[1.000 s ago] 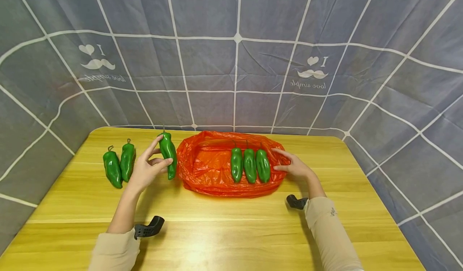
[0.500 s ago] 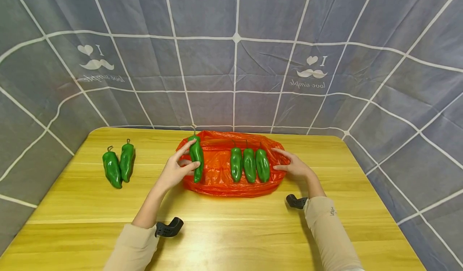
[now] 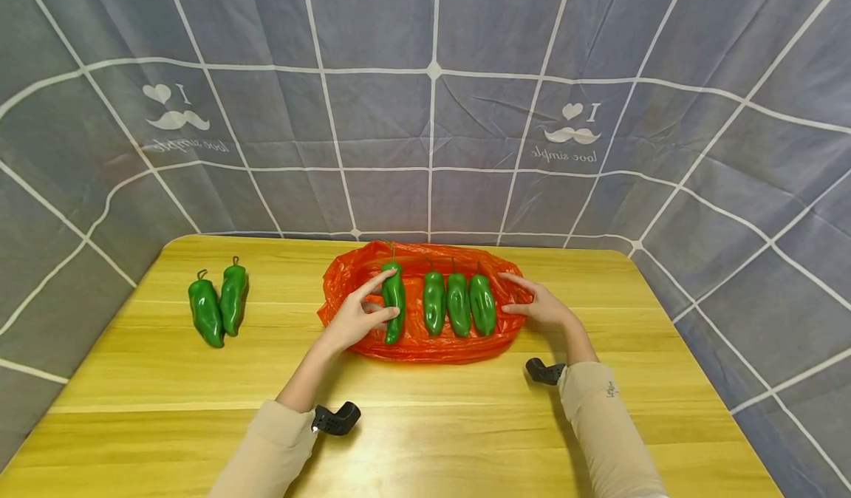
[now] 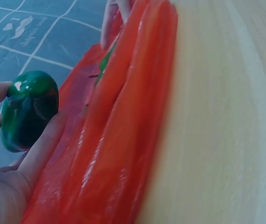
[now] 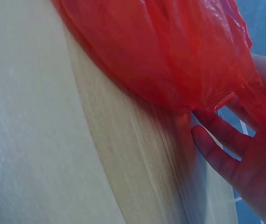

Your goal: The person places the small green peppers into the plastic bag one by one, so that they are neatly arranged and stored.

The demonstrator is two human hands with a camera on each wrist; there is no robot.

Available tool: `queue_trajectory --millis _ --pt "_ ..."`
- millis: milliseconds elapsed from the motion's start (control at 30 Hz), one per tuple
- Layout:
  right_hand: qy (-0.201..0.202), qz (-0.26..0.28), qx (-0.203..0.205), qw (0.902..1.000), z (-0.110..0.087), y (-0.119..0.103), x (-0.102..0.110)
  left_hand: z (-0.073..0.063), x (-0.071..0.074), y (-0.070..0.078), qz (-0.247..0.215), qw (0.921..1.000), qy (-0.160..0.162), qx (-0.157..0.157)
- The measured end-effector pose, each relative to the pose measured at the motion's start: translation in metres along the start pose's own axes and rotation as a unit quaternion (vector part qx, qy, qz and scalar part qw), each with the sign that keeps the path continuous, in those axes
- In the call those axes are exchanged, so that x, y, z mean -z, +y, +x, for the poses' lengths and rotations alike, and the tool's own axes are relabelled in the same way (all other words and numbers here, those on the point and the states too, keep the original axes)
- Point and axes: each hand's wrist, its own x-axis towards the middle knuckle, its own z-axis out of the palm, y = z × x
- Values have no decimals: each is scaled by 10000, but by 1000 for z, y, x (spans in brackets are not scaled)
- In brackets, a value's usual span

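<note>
A green pepper point(image 3: 394, 302) is pinched between the thumb and fingers of my left hand point(image 3: 355, 321), above the left part of an open red plastic bag point(image 3: 414, 349). The left wrist view shows the same pepper point(image 4: 30, 112) end-on, beside the bag's side. Three more green peppers point(image 3: 458, 304) lie side by side in the bag's right half. My right hand point(image 3: 544, 307) touches the bag's right end with its fingers spread. In the right wrist view, red plastic point(image 5: 170, 56) drapes against that hand point(image 5: 254, 158), its fingers loosely extended and partly hidden by the film.
Two more green peppers, one point(image 3: 206, 312) leaning against the other point(image 3: 233, 298), lie on the wooden table point(image 3: 425, 424) at the left. A grey curtain with white lines point(image 3: 379, 114) hangs behind the table. Black camera mounts point(image 3: 337, 418) sit on both wrists.
My left hand has carried the pepper rightward, from beside the bag's left end to over its opening, and lowered it slightly. The right hand and the other peppers have stayed put.
</note>
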Motion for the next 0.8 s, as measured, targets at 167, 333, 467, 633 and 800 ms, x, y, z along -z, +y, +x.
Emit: queue_trajectory --millis 167,333,467,633,800 --pt "-9 33 9 10000 0 0 0 4 -7 -7 -159 9992 -272 229" --pt "20 58 -20 10000 0 2 -1 10 -13 -12 -186 9985 -315 415" --pt "13 13 -4 10000 -1 1 0 16 -18 -15 -196 9976 -260 603" --pt "-28 -15 55 10000 -3 -7 0 26 -21 -21 -280 9970 -118 713" --pt "-24 42 -4 10000 -3 -7 0 34 -22 -19 -147 9974 -96 694"
